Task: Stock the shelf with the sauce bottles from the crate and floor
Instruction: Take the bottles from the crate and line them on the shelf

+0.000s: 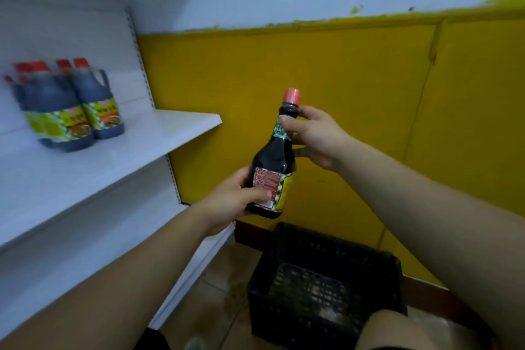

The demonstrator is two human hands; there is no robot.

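A dark sauce bottle (275,160) with a red cap and a red, green and yellow label is held upright in mid-air, just right of the white shelf (119,162). My left hand (233,200) grips its lower body. My right hand (314,136) holds its neck below the cap. Several larger dark sauce jugs (68,111) with red caps and green labels stand at the back left of the shelf, blurred. Below the bottle a black plastic crate (326,290) rests on the floor, and no bottles show inside it.
A yellow wall panel (369,99) stands behind the bottle, with a pale wall above it. A lower shelf edge (199,270) juts out by the crate. The floor (218,287) is tiled. A knee (395,332) shows at the bottom right.
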